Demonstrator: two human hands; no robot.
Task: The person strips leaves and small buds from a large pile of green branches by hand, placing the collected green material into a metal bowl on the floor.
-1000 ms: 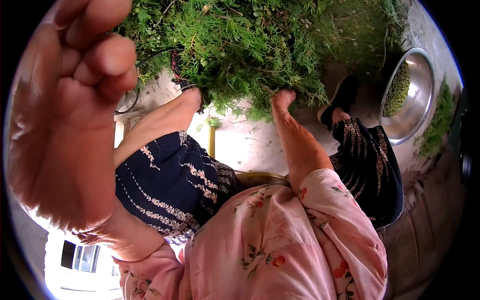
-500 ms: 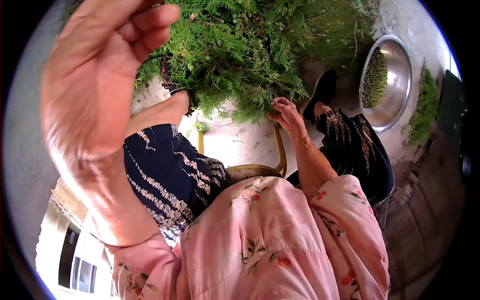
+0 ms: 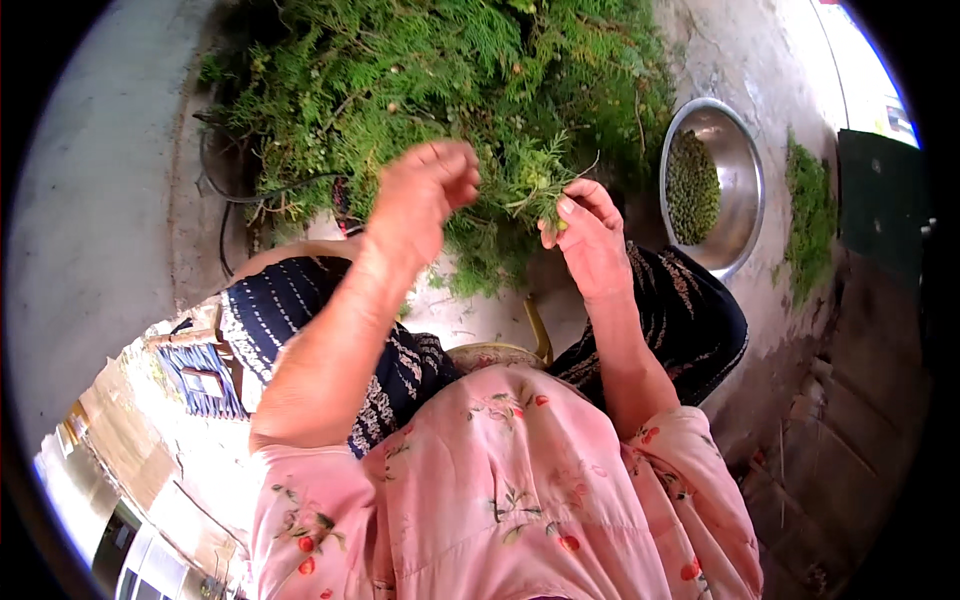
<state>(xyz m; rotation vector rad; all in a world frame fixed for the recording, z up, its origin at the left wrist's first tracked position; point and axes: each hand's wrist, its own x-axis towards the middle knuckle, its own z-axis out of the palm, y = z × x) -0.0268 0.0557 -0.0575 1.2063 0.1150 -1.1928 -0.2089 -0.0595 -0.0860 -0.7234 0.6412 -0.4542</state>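
My right hand [image 3: 590, 235] is closed in a pinch on a small green conifer sprig [image 3: 540, 180] with a pale green cone at its base. The sprig stands up from the fingertips in front of a big heap of conifer branches [image 3: 420, 70]. My left hand [image 3: 425, 195] hovers to the left of the sprig, apart from it, over the near edge of the heap. Its fingers are curled inward, and whatever they may hold is hidden. Small round cones show among the branches.
At the right a steel basin [image 3: 740, 190] holds many small green cones [image 3: 690, 185]. Beyond it lies a strip of green clippings [image 3: 808, 220]. A dark cable [image 3: 215, 190] loops at the heap's left. Between my knees is a yellow-framed seat [image 3: 540, 330].
My left hand has come down from close to the camera to beside the sprig. My right hand has lifted a sprig off the heap's edge. The view has shifted.
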